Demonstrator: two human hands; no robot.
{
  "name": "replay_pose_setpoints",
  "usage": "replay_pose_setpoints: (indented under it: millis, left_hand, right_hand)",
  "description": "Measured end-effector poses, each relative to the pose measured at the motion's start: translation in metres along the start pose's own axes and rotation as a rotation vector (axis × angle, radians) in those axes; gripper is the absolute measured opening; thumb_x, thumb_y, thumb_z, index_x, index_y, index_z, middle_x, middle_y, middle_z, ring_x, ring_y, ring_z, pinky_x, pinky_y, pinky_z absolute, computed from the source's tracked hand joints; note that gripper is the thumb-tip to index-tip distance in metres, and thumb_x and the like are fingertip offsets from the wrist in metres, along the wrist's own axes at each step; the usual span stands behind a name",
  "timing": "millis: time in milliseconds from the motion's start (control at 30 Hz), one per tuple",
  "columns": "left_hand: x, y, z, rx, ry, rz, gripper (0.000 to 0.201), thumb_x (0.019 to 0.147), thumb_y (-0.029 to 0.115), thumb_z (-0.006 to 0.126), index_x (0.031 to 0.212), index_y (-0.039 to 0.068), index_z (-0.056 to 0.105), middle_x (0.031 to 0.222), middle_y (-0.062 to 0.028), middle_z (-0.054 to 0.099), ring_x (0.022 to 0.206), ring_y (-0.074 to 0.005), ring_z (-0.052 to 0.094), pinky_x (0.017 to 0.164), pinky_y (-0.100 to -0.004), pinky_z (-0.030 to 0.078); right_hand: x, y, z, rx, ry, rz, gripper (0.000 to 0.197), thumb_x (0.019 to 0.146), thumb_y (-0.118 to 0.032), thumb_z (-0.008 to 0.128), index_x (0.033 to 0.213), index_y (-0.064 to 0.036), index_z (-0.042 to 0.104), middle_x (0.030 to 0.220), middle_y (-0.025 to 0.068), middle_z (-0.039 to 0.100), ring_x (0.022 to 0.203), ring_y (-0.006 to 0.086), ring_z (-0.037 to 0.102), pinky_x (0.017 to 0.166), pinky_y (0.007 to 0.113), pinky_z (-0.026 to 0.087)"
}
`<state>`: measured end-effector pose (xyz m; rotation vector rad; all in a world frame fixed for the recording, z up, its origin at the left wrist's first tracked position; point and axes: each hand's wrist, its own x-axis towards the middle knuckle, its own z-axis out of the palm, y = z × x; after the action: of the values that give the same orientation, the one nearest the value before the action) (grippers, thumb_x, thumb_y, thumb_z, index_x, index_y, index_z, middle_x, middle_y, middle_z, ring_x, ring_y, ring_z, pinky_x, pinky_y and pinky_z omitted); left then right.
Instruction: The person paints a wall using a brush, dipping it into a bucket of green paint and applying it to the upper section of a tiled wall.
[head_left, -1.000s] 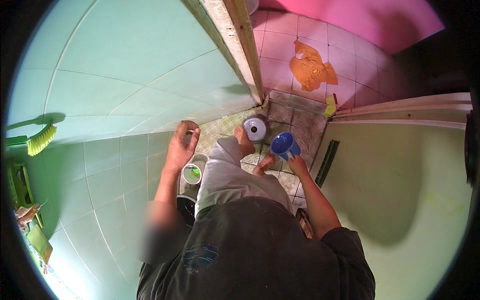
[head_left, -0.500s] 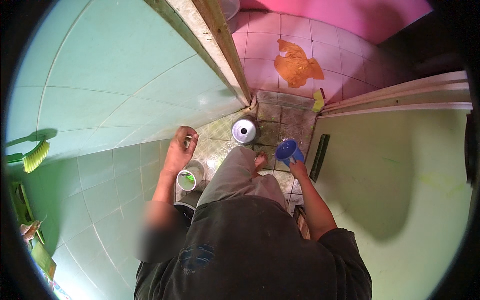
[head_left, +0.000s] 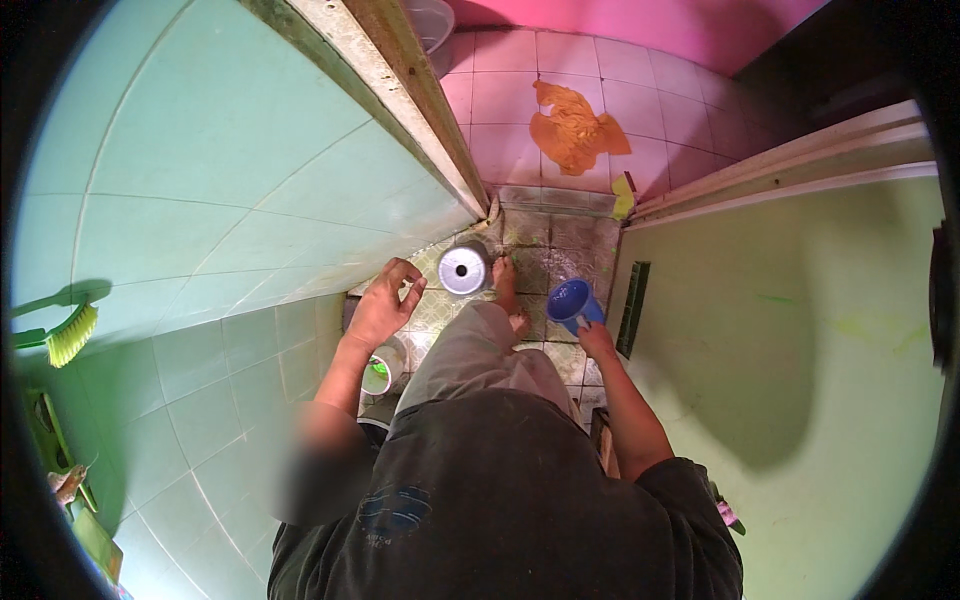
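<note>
My right hand (head_left: 596,340) grips the handle of a blue water dipper (head_left: 574,306), whose open mouth tilts up and away from me over the tiled floor. Droplets or light glints show inside the dipper. My left hand (head_left: 380,308) hangs in the air with its fingers loosely curled and the thumb apart, and nothing shows in it. Below that hand stands a white tub (head_left: 385,371) with something bright green inside, partly covered by my wrist. Ahead, beside my bare foot (head_left: 503,272), a round whitish-grey cylinder (head_left: 463,271) with a dark centre hole stands on the floor.
Green tiled walls (head_left: 230,150) close in on the left, and a pale green door panel (head_left: 740,350) on the right. Past the doorway sill (head_left: 555,198), an orange cloth (head_left: 573,130) lies on pink tiles. A green brush (head_left: 70,337) hangs at the left.
My left hand has moved slightly right and forward, staying empty. The view has shifted a little, and more of my bare foot shows beside the cylinder. The dipper stays in my right hand.
</note>
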<state>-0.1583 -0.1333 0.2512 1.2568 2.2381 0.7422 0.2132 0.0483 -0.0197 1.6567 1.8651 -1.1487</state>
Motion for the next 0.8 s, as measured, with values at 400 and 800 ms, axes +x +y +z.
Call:
replay_pose_setpoints:
  millis: [400, 800]
  left_hand:
    - [0.019, -0.009, 0.015, -0.009, -0.082, -0.045, 0.017, 0.091, 0.018, 0.059, 0.096, 0.002, 0.056, 0.097, -0.0132, 0.058, 0.094, -0.0337, 0.058, 0.083, -0.0397, 0.047]
    - [0.052, -0.019, 0.025, -0.02, -0.074, 0.022, 0.017, 0.091, 0.017, 0.06, 0.096, 0.001, 0.057, 0.095, -0.0127, 0.059, 0.086, -0.0289, 0.061, 0.071, -0.036, 0.051]
  right_hand:
    - [-0.015, -0.022, -0.012, -0.144, -0.015, -0.085, 0.045, 0.081, -0.029, 0.054, 0.114, 0.002, 0.058, 0.11, 0.0278, 0.061, 0.103, 0.0402, 0.06, 0.091, 0.044, 0.046]
    - [-0.003, -0.038, -0.022, -0.045, -0.031, -0.068, 0.045, 0.081, -0.027, 0.054, 0.115, 0.0022, 0.058, 0.111, 0.0277, 0.06, 0.105, 0.0407, 0.058, 0.091, 0.045, 0.046]
